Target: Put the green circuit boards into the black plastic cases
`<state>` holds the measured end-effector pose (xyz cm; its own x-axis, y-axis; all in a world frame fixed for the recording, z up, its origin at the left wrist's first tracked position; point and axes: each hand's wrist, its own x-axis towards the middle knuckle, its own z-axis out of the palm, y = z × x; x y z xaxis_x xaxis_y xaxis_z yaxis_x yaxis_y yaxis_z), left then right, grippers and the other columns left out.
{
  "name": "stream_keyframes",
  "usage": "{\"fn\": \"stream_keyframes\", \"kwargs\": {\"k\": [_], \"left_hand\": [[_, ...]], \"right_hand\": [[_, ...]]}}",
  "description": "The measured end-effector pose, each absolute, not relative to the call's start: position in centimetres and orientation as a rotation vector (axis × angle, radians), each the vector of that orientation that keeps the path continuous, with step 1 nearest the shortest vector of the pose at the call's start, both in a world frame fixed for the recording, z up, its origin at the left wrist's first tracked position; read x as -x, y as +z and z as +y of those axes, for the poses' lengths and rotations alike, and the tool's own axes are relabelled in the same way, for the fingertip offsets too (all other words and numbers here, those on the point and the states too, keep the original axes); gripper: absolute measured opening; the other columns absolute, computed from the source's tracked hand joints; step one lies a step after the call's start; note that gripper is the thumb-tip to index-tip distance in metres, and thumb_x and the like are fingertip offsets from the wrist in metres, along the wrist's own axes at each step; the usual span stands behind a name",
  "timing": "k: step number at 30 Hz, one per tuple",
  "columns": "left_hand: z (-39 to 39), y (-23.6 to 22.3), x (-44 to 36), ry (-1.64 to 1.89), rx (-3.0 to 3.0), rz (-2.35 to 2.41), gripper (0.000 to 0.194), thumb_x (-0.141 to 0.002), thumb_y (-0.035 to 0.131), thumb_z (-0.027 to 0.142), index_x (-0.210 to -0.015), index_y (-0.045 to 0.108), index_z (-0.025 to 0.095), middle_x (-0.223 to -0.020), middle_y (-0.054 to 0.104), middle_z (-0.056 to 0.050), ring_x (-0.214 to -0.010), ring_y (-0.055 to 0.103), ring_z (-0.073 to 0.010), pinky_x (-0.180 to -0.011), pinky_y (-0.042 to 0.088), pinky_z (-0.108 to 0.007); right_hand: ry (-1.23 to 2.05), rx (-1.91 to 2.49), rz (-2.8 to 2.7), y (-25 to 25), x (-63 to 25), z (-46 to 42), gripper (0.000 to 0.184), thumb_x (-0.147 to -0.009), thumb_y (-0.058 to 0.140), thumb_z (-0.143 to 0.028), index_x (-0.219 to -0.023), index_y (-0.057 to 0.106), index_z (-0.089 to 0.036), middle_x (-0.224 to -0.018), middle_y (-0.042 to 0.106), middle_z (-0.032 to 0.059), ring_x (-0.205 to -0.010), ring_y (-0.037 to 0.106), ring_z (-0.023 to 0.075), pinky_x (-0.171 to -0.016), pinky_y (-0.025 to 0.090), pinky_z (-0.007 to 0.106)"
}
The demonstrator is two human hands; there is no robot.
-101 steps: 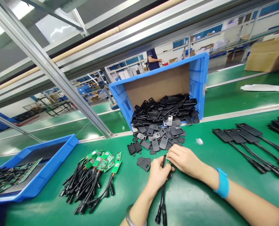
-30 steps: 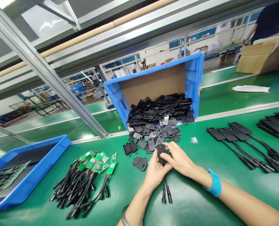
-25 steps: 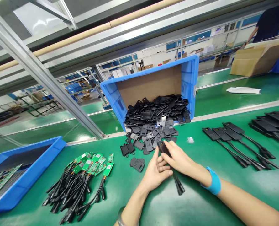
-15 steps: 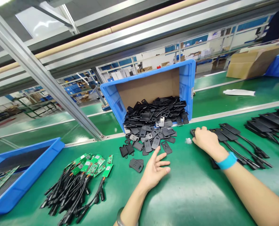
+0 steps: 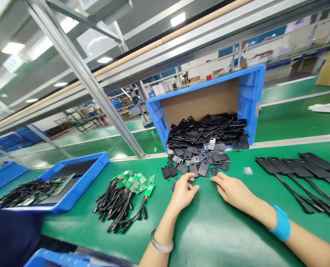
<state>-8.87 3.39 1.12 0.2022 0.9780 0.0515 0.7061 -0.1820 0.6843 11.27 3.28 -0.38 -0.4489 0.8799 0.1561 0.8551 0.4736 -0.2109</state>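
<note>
My left hand (image 5: 183, 192) hovers at the front of a heap of loose black plastic covers (image 5: 203, 168). Its fingers are curved with the thumb apart, and nothing shows in them. My right hand (image 5: 233, 190) reaches in from the right, thumb apart from the fingers. Its fingertips are at the edge of one black cover (image 5: 214, 171); whether they touch it I cannot tell. Part of another cover (image 5: 173, 186) shows behind my left hand. Black half-shells (image 5: 169, 172) lie at the heap's left.
A blue crate (image 5: 254, 107) tipped on its side spills covers onto the green bench (image 5: 209, 233). Green circuit boards with black cables (image 5: 120, 204) lie left, before a blue tray (image 5: 78, 189). Cased units with cables (image 5: 297, 167) lie in a row at right, near a crumpled clear scrap (image 5: 247, 170).
The black cased unit held earlier was carried right and let go in the row. My right hand has come back left to the covers. The view has swung left.
</note>
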Motion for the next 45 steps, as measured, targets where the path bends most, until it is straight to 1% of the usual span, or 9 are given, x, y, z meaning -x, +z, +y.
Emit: {"fn": "stream_keyframes", "kwargs": {"k": [9,13,17,23,28,32,37,42,45], "left_hand": [[0.7,3.9,19.2,0.327,-1.897,2.394,0.033,-0.069,0.050,0.002,-0.101,0.054,0.005,-0.101,0.056,-0.024,-0.098,0.057,-0.0367,-0.083,0.041,-0.050],[0.1,4.4,21.6,0.258,-1.825,2.510,0.031,-0.075,0.042,0.005,-0.104,0.054,0.010,-0.090,0.063,-0.016,-0.084,0.063,-0.0310,-0.074,0.045,-0.043],[0.4,5.6,19.7,0.505,-1.872,2.326,0.030,-0.082,0.042,0.019,-0.108,0.056,0.013,-0.084,0.067,-0.009,-0.081,0.063,-0.0240,-0.077,0.046,-0.036],[2.9,5.0,14.1,0.688,-1.902,1.642,0.037,-0.084,0.047,0.033,-0.114,0.056,0.014,-0.085,0.067,-0.006,-0.071,0.064,-0.0172,-0.063,0.049,-0.028],[6.8,2.2,13.1,0.672,-2.011,2.055,0.019,-0.076,0.059,0.031,-0.086,0.062,0.015,-0.085,0.058,-0.011,-0.083,0.059,-0.0261,-0.075,0.045,-0.039],[7.8,1.0,13.4,0.692,-2.042,2.179,0.015,-0.075,0.060,0.030,-0.068,0.057,0.017,-0.082,0.053,-0.009,-0.086,0.056,-0.0272,-0.072,0.044,-0.037],[6.1,2.3,13.0,0.863,-2.108,2.134,0.012,-0.082,0.048,0.026,-0.075,0.055,0.019,-0.095,0.053,-0.008,-0.089,0.054,-0.0220,-0.077,0.043,-0.034],[4.7,3.7,9.7,0.877,-2.107,1.675,0.004,-0.076,0.055,0.022,-0.079,0.054,0.022,-0.075,0.059,0.003,-0.065,0.056,-0.0119,-0.065,0.044,-0.023],[4.5,3.5,7.3,0.990,-1.777,1.300,0.028,-0.067,0.061,0.014,-0.093,0.054,0.021,-0.085,0.062,0.000,-0.069,0.057,-0.0120,-0.062,0.044,-0.023]], "right_hand": [[0.269,1.384,-2.504,-1.3,-11.1,3.2,0.032,-0.086,0.033,-0.013,-0.099,0.062,-0.015,-0.088,0.060,0.0098,-0.080,0.061,0.0235,-0.068,0.048,0.036],[0.548,1.279,-2.372,-0.4,-10.3,2.5,0.028,-0.084,0.039,-0.015,-0.093,0.065,-0.017,-0.088,0.064,0.0084,-0.081,0.061,0.0215,-0.073,0.047,0.035],[1.363,1.092,-2.038,0.3,-9.1,1.6,0.025,-0.085,0.045,-0.029,-0.095,0.065,-0.017,-0.083,0.067,0.0058,-0.071,0.061,0.0166,-0.061,0.048,0.029],[2.057,0.775,-1.265,0.3,-8.5,1.1,0.051,-0.081,0.055,-0.051,-0.119,0.049,-0.017,-0.108,0.060,0.0115,-0.091,0.060,0.0158,-0.079,0.050,0.032],[1.907,0.941,-1.191,1.1,-8.9,1.6,0.035,-0.084,0.050,-0.051,-0.088,0.054,-0.017,-0.070,0.054,-0.0011,-0.046,0.040,0.0051,-0.037,0.031,0.014],[1.683,1.069,-1.348,1.6,-9.5,2.2,0.035,-0.086,0.043,-0.050,-0.082,0.055,-0.017,-0.062,0.045,-0.0045,-0.042,0.023,0.0049,-0.035,0.015,0.015],[1.143,1.187,-1.631,1.6,-10.1,2.8,0.039,-0.086,0.038,-0.041,-0.068,0.061,-0.016,-0.064,0.051,-0.0004,-0.053,0.043,0.0107,-0.048,0.035,0.021],[0.656,1.285,-1.805,2.2,-10.8,2.5,0.040,-0.090,0.037,-0.041,-0.108,0.064,-0.019,-0.073,0.057,0.0017,-0.070,0.055,0.0166,-0.066,0.042,0.028],[0.483,1.323,-1.863,2.4,-11.2,2.4,0.042,-0.094,0.030,-0.038,-0.106,0.066,-0.021,-0.077,0.060,0.0031,-0.072,0.057,0.0162,-0.065,0.043,0.026]]}}
